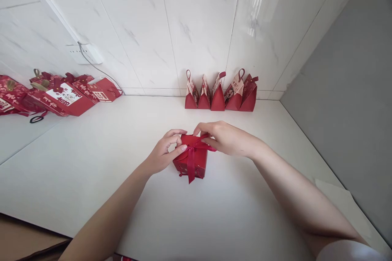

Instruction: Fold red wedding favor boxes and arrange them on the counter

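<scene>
White tabletop, 1 ribboned box, 5 peaked boxes, red pile, perhaps cartons

I work in bright, cool, even light whose source I can't see; a streaky white glare shines off the tiled wall toward the upper right. The table is pale and nearly washed out in places, greying softly between my forearms, with only faint, loose-edged shadows. My right hand catches more light than my left forearm, which looks duller. A slight sheen runs along the ribbon. My hands read fairly clearly, but small print farther back turns soft. The wide lens slants the tile lines outward, stretches my arms toward the lower corners and darkens the top right corner.
</scene>
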Demonstrator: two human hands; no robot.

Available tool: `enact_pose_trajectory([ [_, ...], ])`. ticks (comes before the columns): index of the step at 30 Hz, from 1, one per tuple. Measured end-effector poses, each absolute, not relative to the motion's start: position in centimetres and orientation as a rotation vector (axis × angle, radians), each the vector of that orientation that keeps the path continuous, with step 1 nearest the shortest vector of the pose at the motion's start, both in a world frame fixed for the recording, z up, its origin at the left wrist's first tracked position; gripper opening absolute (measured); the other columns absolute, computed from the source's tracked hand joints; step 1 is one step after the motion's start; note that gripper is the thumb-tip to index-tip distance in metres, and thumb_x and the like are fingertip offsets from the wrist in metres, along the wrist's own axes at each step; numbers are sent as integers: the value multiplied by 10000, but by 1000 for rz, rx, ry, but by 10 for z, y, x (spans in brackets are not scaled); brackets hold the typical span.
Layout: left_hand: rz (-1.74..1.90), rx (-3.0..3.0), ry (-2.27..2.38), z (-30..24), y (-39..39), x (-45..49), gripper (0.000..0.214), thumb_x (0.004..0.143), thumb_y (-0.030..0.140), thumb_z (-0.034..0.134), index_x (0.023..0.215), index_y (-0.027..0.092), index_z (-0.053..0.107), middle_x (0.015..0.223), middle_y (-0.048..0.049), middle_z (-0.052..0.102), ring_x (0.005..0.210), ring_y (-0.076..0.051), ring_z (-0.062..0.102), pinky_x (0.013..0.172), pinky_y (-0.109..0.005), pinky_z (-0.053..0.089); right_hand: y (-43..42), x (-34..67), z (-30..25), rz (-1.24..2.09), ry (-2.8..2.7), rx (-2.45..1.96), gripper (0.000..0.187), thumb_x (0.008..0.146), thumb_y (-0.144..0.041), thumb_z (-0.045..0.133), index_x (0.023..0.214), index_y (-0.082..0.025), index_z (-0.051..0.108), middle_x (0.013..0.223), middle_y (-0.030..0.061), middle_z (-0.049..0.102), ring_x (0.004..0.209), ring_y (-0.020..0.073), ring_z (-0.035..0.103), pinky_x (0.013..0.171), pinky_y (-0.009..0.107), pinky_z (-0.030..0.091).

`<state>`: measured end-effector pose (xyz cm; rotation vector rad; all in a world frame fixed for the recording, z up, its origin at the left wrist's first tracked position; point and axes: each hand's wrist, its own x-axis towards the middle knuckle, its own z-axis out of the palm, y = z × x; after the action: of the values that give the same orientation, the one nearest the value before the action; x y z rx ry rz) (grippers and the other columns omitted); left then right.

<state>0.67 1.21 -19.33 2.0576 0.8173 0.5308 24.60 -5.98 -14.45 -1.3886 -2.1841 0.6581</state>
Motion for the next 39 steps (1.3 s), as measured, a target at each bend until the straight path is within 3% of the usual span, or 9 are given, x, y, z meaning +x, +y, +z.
enact_pose_trajectory([
  [8,599,1903,779,-207,20,8,341,922,466,521,730,185,548,1325,-81,534,1154,-252,557,974,-384,468,-57,250,-147,515,-2223,-1499,273,890,-78,470,1075,-224,608,876,19,684,736,160,615,599,242,408],
  [13,637,1910,772,-209,18,9,460,966,501,385,663,178,510,1337,-80,531,1153,-254,551,965,-386,466,-74,247,-134,237,-2235,-1517,195,910,-142,553,1092,-197,594,1071,78,652,859,203,638,677,291,463],
  [18,620,1935,722,-208,15,9,360,822,451,664,685,186,463,1354,-78,515,1185,-279,534,961,-401,485,-98,223,-124,66,-2392,-1442,13,919,-177,572,917,-178,584,826,36,627,671,174,585,611,298,438],
  [22,677,1840,762,-210,16,10,396,852,410,637,617,181,416,1306,-75,549,1183,-266,549,1015,-409,460,-104,190,-143,-183,-2627,-1329,200,814,-158,671,998,-147,594,910,75,637,773,218,603,657,342,464],
  [26,717,1760,814,-212,21,8,424,842,422,646,598,184,394,1279,-83,575,1201,-277,544,1009,-419,465,-100,162,-174,-606,-2547,-1418,247,820,-42,527,1048,-97,605,913,105,614,764,223,565,607,344,441],
  [33,719,1788,845,-213,21,9,457,763,429,731,569,189,394,1270,-93,579,1239,-296,526,1021,-418,475,-103,152,-195,-842,-2342,-1240,223,829,31,468,752,-152,570,642,20,498,552,149,418,502,304,296],
  [39,634,1762,866,-212,19,8,446,763,437,732,562,183,425,1305,-86,569,1218,-303,554,1007,-423,492,-109,156,-188,-816,-2370,-1153,246,800,30,510,657,-171,503,576,-9,433,490,122,367,460,288,240],
])
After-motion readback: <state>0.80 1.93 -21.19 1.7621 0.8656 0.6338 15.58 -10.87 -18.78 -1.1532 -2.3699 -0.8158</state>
